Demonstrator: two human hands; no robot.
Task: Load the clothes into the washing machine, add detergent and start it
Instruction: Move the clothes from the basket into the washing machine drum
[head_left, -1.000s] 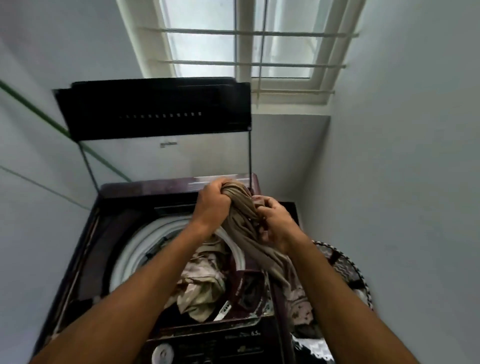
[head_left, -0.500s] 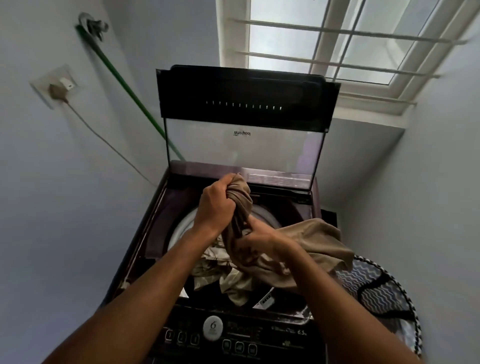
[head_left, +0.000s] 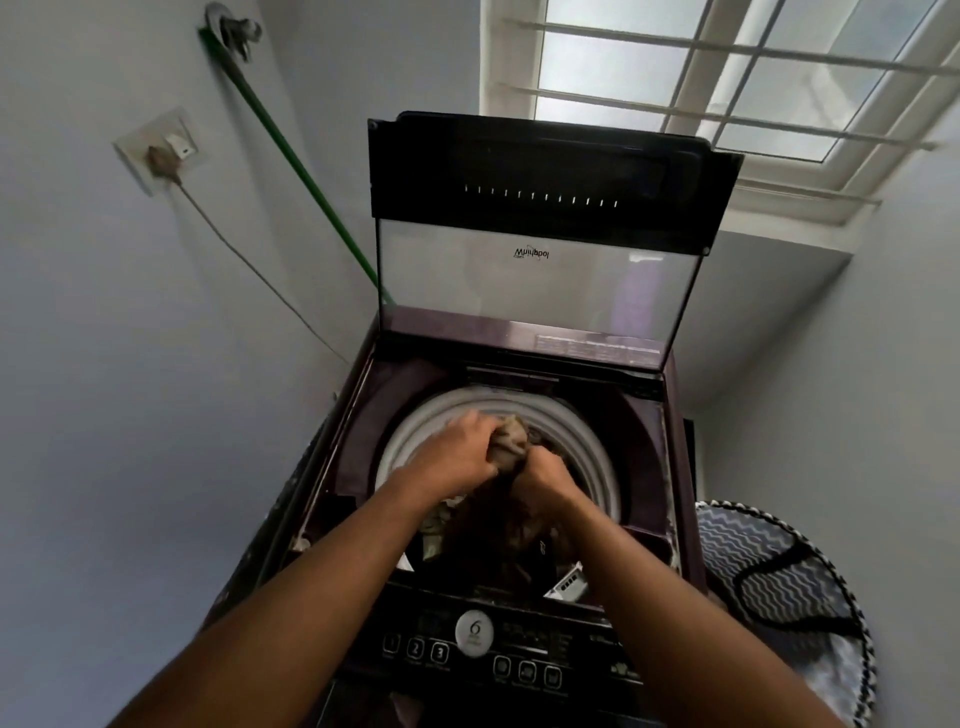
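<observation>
Control panel (head_left: 483, 649), near edge of washer. Drum rim (head_left: 571, 415): clothes inside. Left hand (head_left: 457, 452) and right hand (head_left: 543, 475), both clenched on beige cloth (head_left: 511, 441), low in the drum. Lid (head_left: 535, 234) upright, far. Basket (head_left: 779, 587), right.
</observation>
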